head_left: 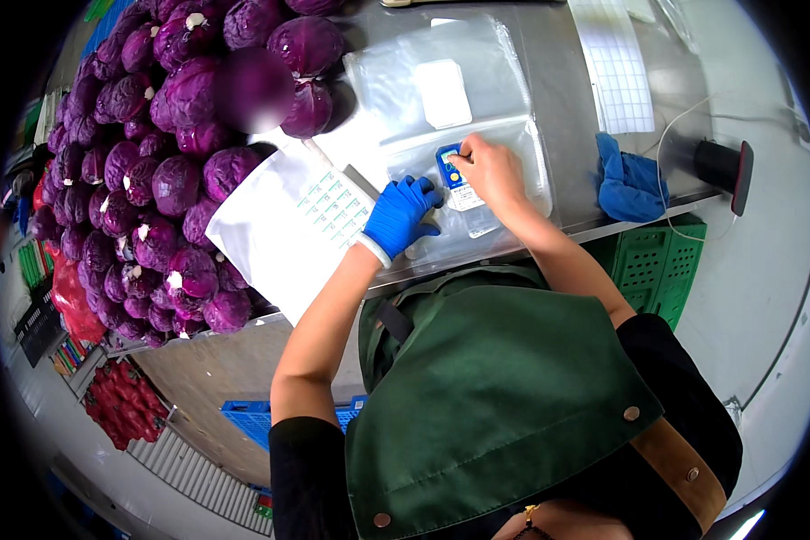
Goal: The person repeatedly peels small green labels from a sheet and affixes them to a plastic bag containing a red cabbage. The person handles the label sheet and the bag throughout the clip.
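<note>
A stack of clear plastic bags lies flat on the metal table in front of me. On the nearer bag sits a blue and white label. My bare right hand pinches the label's upper right part between thumb and fingers, pressed down against the bag. To its left, my left hand wears a blue glove. It rests at the bag's left side with fingers bent, thumb held apart, and nothing visible in it. A white label shows on the farther bag.
Purple cabbages are heaped along the left. A paper sheet of small printed labels lies beside them, and another label sheet at the far right. A blue cloth rests near the right edge, above a green crate.
</note>
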Available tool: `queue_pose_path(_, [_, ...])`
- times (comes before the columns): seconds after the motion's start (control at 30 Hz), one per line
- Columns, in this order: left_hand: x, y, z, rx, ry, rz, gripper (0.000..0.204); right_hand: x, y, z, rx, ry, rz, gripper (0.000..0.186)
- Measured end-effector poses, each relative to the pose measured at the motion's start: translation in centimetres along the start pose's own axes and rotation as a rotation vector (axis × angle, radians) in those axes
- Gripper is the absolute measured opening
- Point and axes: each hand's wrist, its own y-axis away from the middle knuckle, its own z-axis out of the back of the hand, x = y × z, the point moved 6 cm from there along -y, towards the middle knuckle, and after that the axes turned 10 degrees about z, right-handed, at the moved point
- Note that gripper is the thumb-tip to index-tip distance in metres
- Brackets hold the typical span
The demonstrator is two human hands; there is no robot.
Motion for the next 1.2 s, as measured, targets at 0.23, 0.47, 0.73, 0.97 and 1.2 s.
queue_pose_path(0.23, [3.9,-0.7,-0.6,0.063,0.467,0.296,0.012,0.0,0.5,3.8,0.077,-1.013,-0.047,0.018])
queue_pose_path(0.47, [9.3,-0.1,8.6,-0.848,1.042,0.550,0.012,1.4,0.1,4.4,0.075,-0.782,0.123,0.022])
queue_pose_path(0.73, [0.5,0.3,0.8,0.021,0.081,0.001,0.031,0.8,-1.6,-0.2,0.157,0.025,0.350,0.022])
queue_pose_path(0.97, [2.8,-0.4,-0.8,0.031,0.247,0.187,0.017,0.6,-1.7,3.1,0.086,-0.337,0.168,0.019])
queue_pose_path(1.2, [8.6,-0.6,6.7,-0.648,1.039,0.647,0.016,2.7,-0.2,6.8,0.096,-0.974,0.109,0.017])
